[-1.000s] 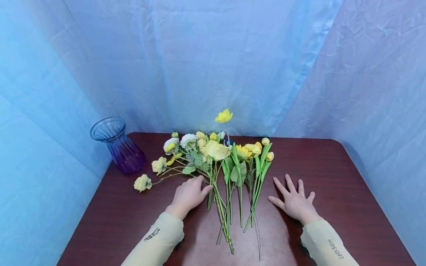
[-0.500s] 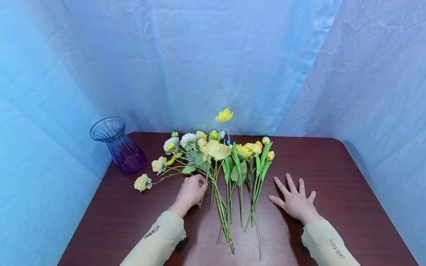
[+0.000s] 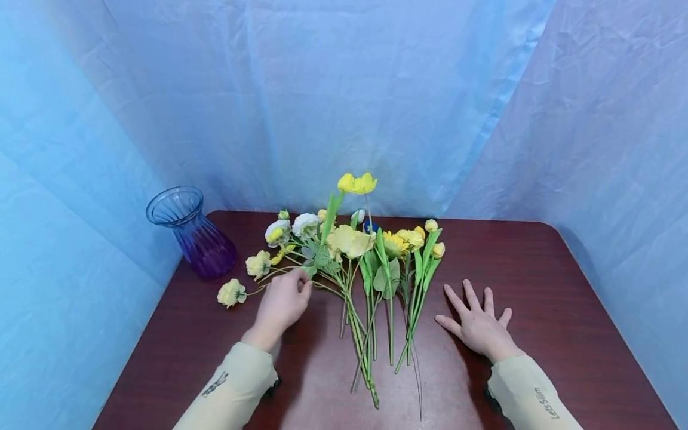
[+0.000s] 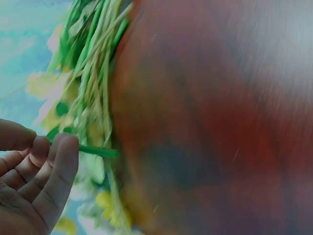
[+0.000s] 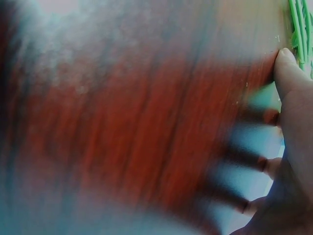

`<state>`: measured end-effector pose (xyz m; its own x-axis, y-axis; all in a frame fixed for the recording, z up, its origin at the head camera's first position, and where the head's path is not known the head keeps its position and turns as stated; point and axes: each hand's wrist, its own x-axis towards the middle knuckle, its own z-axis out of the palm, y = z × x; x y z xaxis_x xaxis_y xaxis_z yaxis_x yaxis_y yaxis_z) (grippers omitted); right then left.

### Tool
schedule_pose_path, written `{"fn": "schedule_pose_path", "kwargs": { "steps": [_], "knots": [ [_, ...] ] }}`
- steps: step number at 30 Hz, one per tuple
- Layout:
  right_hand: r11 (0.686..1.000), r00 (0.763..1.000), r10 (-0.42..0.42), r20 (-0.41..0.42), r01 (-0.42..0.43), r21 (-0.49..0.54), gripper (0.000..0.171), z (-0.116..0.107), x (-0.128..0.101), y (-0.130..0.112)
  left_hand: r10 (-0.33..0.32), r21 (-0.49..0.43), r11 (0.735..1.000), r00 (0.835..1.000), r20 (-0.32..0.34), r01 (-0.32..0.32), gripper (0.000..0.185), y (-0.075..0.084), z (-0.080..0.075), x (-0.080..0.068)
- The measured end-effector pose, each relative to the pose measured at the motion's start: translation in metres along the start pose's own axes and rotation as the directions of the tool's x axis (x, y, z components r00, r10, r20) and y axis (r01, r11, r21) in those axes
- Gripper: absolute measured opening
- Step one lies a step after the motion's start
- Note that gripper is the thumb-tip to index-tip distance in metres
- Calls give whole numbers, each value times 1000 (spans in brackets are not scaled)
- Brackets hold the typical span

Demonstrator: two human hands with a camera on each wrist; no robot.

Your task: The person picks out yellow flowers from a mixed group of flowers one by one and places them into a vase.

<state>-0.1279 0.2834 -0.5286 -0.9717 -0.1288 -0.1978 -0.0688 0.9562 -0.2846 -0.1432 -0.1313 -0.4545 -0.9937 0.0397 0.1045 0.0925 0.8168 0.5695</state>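
A pile of artificial yellow and white flowers [image 3: 365, 251] lies on the dark red table [image 3: 537, 286]. My left hand [image 3: 298, 289] pinches the green stem [image 3: 322, 236] of one yellow tulip [image 3: 346, 181]. That stem is lifted at a slant, with its bud above the pile. In the left wrist view the fingers [image 4: 61, 156] are curled round the stem's end [image 4: 95, 150], with the other stems [image 4: 98, 73] beyond. My right hand [image 3: 475, 319] rests flat on the table to the right of the pile, fingers spread; its thumb [image 5: 288, 73] lies near green stems [image 5: 299, 24].
A purple-tinted ribbed glass vase [image 3: 190, 233] stands upright at the table's back left corner. One loose pale yellow bloom [image 3: 231, 294] lies left of the pile. Blue cloth [image 3: 322, 89] walls the table at the back and both sides.
My left hand has curled round one tulip stem, pulled it left out of the pile and raised it, so its bud now stands up. The right hand has stayed put.
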Motion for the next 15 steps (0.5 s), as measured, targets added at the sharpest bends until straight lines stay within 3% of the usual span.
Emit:
{"fn": "schedule_pose_path", "kwargs": {
  "steps": [6,15],
  "knots": [
    [1000,1000,0,1,0,-5,84,-1,0,0,96,177,981,990,-102,-77,8,-9,-46,7],
    [1000,1000,-1,5,1,-18,85,-3,0,-1,229,375,915,957,-179,-149,6,-13,-125,27]
  ]
}}
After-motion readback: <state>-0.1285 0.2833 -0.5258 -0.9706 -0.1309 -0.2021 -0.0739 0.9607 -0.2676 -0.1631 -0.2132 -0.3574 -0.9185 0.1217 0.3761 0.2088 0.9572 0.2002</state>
